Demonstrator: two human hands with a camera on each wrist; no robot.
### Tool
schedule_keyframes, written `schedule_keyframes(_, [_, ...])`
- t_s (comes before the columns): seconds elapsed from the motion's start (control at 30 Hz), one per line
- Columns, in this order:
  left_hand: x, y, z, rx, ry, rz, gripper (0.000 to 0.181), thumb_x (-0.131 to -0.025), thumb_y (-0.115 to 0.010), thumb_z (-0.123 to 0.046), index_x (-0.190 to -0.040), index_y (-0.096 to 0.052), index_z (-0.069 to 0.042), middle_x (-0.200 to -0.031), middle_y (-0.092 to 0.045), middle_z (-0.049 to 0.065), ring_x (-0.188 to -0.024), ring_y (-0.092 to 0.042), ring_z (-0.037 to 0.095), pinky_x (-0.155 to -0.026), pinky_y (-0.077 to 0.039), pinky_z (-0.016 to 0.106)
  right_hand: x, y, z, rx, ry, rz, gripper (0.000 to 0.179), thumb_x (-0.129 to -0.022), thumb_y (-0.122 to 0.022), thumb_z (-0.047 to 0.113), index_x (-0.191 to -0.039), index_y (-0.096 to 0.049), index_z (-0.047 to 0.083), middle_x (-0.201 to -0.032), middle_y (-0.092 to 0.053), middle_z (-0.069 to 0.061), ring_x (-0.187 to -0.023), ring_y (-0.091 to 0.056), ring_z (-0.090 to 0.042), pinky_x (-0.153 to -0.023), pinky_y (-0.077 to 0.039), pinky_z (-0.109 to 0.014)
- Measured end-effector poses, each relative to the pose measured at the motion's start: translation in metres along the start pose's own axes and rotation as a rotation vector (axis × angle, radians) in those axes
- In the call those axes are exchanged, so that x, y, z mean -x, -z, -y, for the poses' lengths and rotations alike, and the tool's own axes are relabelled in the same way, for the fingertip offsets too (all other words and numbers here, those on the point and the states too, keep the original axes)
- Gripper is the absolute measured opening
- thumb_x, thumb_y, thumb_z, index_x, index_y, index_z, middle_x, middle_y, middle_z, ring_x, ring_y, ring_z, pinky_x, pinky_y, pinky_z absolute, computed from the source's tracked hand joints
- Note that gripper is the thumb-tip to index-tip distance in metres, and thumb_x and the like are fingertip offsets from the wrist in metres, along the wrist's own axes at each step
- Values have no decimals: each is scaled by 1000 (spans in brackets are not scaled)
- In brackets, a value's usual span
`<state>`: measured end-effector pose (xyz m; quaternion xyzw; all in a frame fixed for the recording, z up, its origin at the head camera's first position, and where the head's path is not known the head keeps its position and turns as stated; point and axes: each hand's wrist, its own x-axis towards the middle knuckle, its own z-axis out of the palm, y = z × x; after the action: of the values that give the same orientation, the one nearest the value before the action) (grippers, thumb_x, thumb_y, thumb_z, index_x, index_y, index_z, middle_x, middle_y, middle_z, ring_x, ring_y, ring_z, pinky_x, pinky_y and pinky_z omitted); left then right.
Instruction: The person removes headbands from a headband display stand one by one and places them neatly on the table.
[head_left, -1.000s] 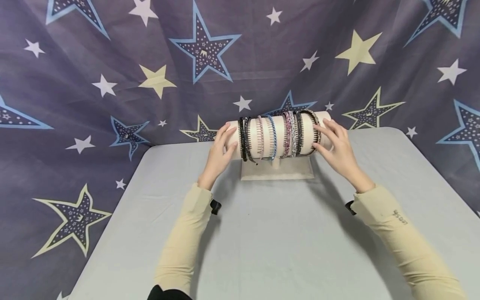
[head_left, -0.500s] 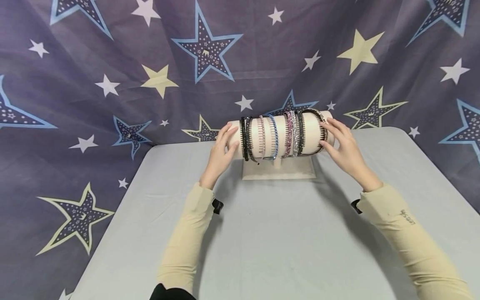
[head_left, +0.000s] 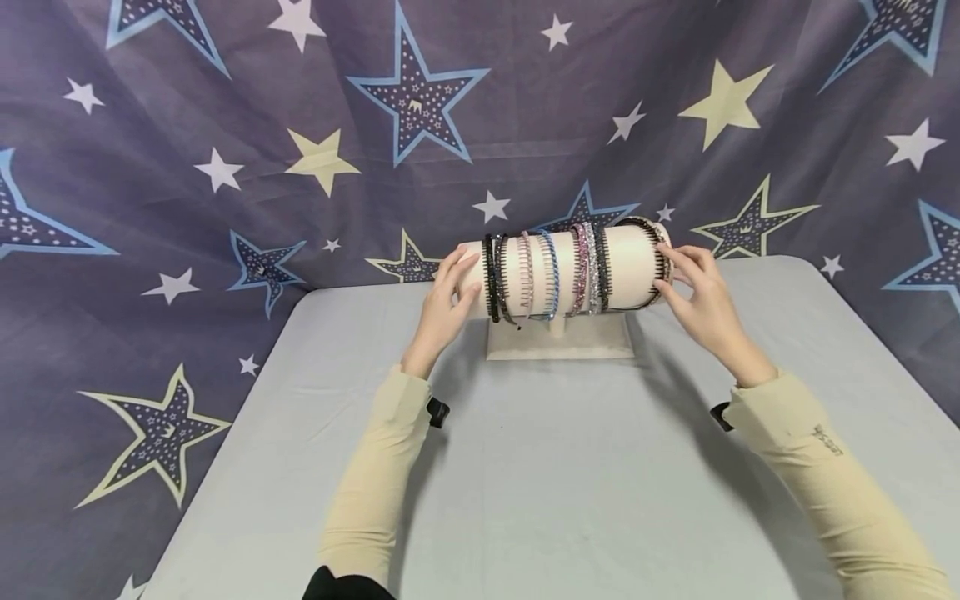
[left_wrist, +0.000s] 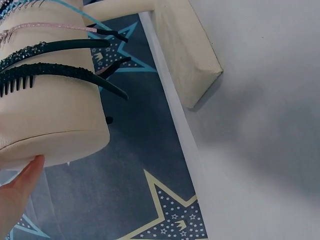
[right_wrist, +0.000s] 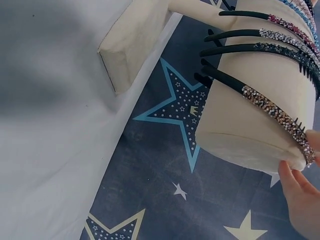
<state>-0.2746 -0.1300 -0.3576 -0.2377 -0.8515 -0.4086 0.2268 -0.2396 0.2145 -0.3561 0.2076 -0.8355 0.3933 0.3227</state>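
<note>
Head view: gripped by the left hand [head_left: 441, 315], the roll [head_left: 630, 265] is best kept steady while its right-end headband [right_wrist: 271, 114], pinched by the right hand [head_left: 705, 304], is eased evenly.

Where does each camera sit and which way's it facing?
Head: worn on the head, facing forward and down at the headband stand; left hand, right hand and both sleeves show.
Left wrist: worn there, facing one end of the stand and black headbands; part of the left hand shows.
Right wrist: worn there, facing the other end and a studded headband; part of the right hand shows.
Both wrist views share the base and starry backdrop.
</note>
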Motion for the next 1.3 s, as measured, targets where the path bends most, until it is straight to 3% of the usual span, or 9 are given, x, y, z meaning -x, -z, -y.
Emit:
schedule_keyframes(0.17, [1,0,-1,4,7,2,41,-88,-53,-15,-128,-47,-10,-140,-33,5,-126,-33,20,-98,-35,37,2,1,1,-11,5,-15,48,-76,-60,-11,-122,-51,-1,-105,-42,-26,-83,-50,-20,-81,-40,-6])
schedule_keyframes(0.43, [0,1,-1,11,12,-1,40,-87,-54,-13,-127,-47,-10,-139,-33,5,-126,-33,19,-99,-34,34,3,5,1,-12,-40,-41,47,-78,-58,-10,-123,-51,1,-96,-49,-22,-78,-45,3,-71,-39,0])
schedule_keyframes(0.63, [0,1,-1,11,11,-1,41,-87,-54,-13,-127,-48,-10,-139,-33,5,-126,-33,19,-100,-33,35,3,8,1,-16,-78,-61,47,-76,-61,-10,-121,-53,3,-93,-54,-20,-75,-52,0,-67,-40,0])
schedule_keyframes(0.8, [0,1,0,7,1,0,41,-87,-54,-14,-128,-47,-10,-140,-32,4,-126,-33,18,-98,-35,35,5,11,1,-18,-109,-92,47,-76,-62,-8,-121,-54,4,-95,-57,-20,-73,-51,8,-66,-41,-1])
schedule_keyframes(1.0, [0,0,1,10,-3,-5,41,-87,-54,-13,-127,-47,-10,-140,-33,3,-126,-32,17,-99,-33,34,7,15,-7,-32,-151,-146,46,-76,-60,-11,-120,-55,4,-97,-57,-20,-72,-58,-3,-66,-43,-2])
schedule_keyframes(1.13, [0,-1,2,10,-11,-10,40,-87,-54,-13,-127,-48,-9,-139,-33,4,-127,-32,17,-101,-31,35,8,19,-14,-30,-189,-166,46,-77,-59,-10,-120,-55,4,-98,-57,-17,-71,-52,12,-65,-43,-3])
schedule_keyframes(1.3, [0,-1,3,12,-13,-11,40,-87,-54,-13,-127,-48,-9,-139,-33,5,-127,-32,17,-102,-30,35,9,25,-22,-32,-249,-183,43,-80,-57,-7,-121,-54,5,-102,-56,-17,-69,-48,17,-64,-43,-3])
